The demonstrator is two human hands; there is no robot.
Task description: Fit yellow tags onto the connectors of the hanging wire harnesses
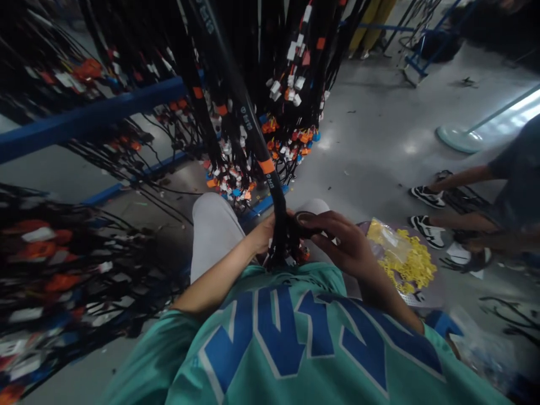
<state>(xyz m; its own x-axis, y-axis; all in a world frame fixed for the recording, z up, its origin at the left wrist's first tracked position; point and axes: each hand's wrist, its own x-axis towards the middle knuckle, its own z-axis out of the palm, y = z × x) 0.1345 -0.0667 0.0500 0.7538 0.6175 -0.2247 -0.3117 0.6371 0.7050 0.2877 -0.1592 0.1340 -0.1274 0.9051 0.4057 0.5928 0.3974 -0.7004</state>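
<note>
A thick black wire harness (253, 132) runs down from the hanging bundles to my lap, with an orange band and white lettering on its sleeve. My left hand (265, 235) is wrapped round its lower end, the fingers partly hidden behind the cable. In my right hand (343, 236) is a roll of black tape (307, 220), pinched between thumb and fingers close beside the harness. Small connectors and loose wire ends show just below, near my shirt.
Harness bundles with white and orange connectors (291, 90) hang ahead and to the left on a blue rack bar (93, 112). A stool (434, 295) at my right bears yellow plastic parts (407, 261). Another person's legs and shoes (428, 230) are further right.
</note>
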